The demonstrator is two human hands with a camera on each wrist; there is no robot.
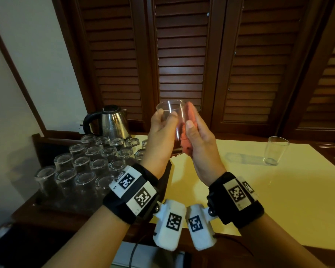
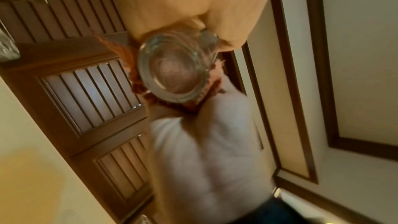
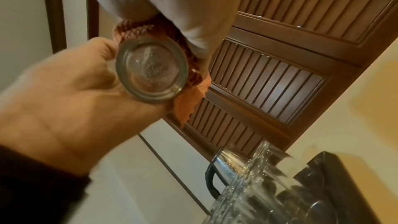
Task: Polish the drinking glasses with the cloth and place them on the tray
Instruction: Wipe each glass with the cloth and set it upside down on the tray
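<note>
A person's left hand (image 1: 161, 130) grips a clear drinking glass (image 1: 172, 117) held up over the near edge of the table (image 1: 259, 190), fingers curled round its wall, while the right hand (image 1: 199, 140) presses a bunched orange-red cloth (image 1: 188, 130) against the glass's right side, thumb clamping the fabric and the remaining fingers hidden behind it. The wrist views show the glass's thick base end-on with the cloth wrapped partway round it. Polishing appears to be the step in hand, the outer wall being rubbed; whether the inside has been done cannot be told. The next move likely calls for turning the glass within the cloth to finish the wall, then carrying it left and setting it, probably mouth down like the others, into a free spot without knocking its neighbours. To the left, a dark wooden tray (image 1: 37, 140) holds rows of upturned glasses (image 1: 85, 165), packed close, with little room showing. One more upright glass (image 1: 275, 149) stands alone on the table's far right, apparently awaiting its turn. Behind the tray stands a steel kettle (image 1: 112, 120), before louvred wooden shutters (image 1: 182, 55).
</note>
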